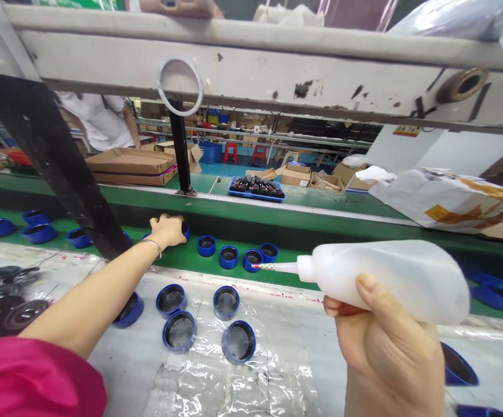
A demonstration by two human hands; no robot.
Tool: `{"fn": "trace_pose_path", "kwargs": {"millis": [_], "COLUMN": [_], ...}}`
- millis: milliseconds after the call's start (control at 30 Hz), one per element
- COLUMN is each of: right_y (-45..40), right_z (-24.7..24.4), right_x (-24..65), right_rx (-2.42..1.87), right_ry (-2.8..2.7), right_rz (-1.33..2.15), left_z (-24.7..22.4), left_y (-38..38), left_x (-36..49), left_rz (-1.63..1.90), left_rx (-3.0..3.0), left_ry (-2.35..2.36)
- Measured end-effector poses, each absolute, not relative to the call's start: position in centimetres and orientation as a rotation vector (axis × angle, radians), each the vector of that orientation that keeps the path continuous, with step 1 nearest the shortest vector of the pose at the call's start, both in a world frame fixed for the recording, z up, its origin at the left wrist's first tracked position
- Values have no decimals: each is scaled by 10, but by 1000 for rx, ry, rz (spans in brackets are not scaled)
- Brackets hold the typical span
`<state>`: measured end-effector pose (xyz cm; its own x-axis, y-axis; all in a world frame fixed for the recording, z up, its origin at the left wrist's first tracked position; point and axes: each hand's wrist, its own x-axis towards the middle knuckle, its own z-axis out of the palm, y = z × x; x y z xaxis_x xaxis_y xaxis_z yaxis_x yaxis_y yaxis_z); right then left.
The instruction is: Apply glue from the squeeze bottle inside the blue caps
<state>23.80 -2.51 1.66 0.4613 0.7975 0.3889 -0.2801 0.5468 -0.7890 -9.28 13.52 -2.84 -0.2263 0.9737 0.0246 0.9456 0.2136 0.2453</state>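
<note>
My left hand (168,230) reaches over the green belt (199,271), its fingers closed round a blue ring-shaped cup (185,231) that they partly hide. In my right hand (386,336) is a translucent squeeze bottle (390,278), held on its side with its narrow nozzle (277,267) pointing left. The nozzle tip appears in front of a blue cup (252,260) on the belt; whether they touch I cannot tell. Several more blue cups with dark insides stand on the belt. Nearer me, others (239,341) rest on the plastic-covered table (208,385).
Black round parts (8,301) lie at the left. A dark post (51,162) slants beside my left arm, and a white beam (243,63) crosses above. Beyond the belt are a blue tray (257,189) of black parts, cardboard boxes (132,165) and a person (104,121).
</note>
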Motion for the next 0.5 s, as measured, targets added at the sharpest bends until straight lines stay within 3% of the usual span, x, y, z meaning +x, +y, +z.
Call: {"fn": "trace_pose_path", "kwargs": {"millis": [267,500], "right_y": [-22,-29], "right_z": [10,-5], "right_x": [225,216], "right_rx": [-729,-736], "right_ry": [-860,-1054], "right_rz": [631,607], "left_z": [-13,-13], "left_y": [41,-4], "left_x": [-40,-16], "left_rz": [734,874], "left_rx": [2080,1804], "left_ry": [1596,1161]}}
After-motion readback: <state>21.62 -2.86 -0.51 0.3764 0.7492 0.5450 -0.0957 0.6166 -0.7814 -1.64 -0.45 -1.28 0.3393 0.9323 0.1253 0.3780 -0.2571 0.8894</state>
